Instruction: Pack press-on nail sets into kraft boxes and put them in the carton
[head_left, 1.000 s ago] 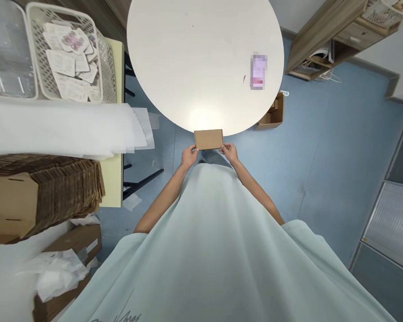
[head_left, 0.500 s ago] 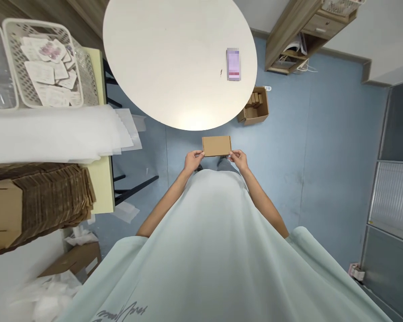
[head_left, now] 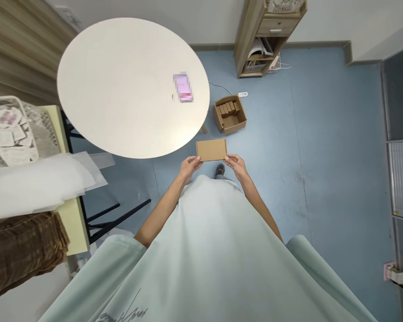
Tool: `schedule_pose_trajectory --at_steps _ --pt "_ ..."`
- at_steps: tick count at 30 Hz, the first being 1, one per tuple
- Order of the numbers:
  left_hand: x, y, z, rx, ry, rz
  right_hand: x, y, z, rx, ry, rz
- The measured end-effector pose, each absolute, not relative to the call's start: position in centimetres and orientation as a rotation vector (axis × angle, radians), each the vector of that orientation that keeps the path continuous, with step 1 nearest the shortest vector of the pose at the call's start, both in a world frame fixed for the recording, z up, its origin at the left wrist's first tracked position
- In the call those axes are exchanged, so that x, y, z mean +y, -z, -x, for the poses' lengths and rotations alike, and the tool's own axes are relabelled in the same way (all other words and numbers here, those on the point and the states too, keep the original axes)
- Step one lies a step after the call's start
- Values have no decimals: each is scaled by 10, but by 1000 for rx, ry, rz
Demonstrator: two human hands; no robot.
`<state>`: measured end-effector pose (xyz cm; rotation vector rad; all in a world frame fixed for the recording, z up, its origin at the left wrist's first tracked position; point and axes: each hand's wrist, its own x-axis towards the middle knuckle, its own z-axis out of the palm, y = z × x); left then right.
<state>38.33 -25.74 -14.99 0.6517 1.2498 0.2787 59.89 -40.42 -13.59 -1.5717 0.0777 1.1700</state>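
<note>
A flat brown cardboard box (head_left: pixel 211 150), closed, is held level in front of my body. My left hand (head_left: pixel 190 166) pinches its near left corner, thumb on top. At the near right corner my right hand (head_left: pixel 235 164) grips it the same way. Just beyond the box is the edge of a white round table (head_left: pixel 121 89). On the floor ahead and to the right stands an open carton (head_left: pixel 234 127) with several small brown boxes (head_left: pixel 228 108) inside.
A blurred pinkish item (head_left: pixel 183 87) lies on the round table. On the left, a pale yellow table (head_left: pixel 76 223) bears a white basket of cards (head_left: pixel 10 134), white sheets (head_left: pixel 36 183) and stacked flattened cardboard (head_left: pixel 23 250). A wooden cabinet (head_left: pixel 251 40) stands by the far wall.
My view has turned and shifted right, so the round table and left table now sit further left. The open carton shows more fully. Both hands still hold the box.
</note>
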Motion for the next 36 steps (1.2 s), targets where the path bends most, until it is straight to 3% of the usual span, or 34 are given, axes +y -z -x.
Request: schedule_pose_trajectory --at_steps 13,25,36 --pt "-250 148 -508 1323 -230 -772 -412 146 -732 18 -1280 1598" --pt "-167 198 -629 1357 -131 -635 -314 149 -828 70 -1207 1836" --pt "-94 240 -760 1224 -29 -959 -201 180 -895 -271 -1104 2265"
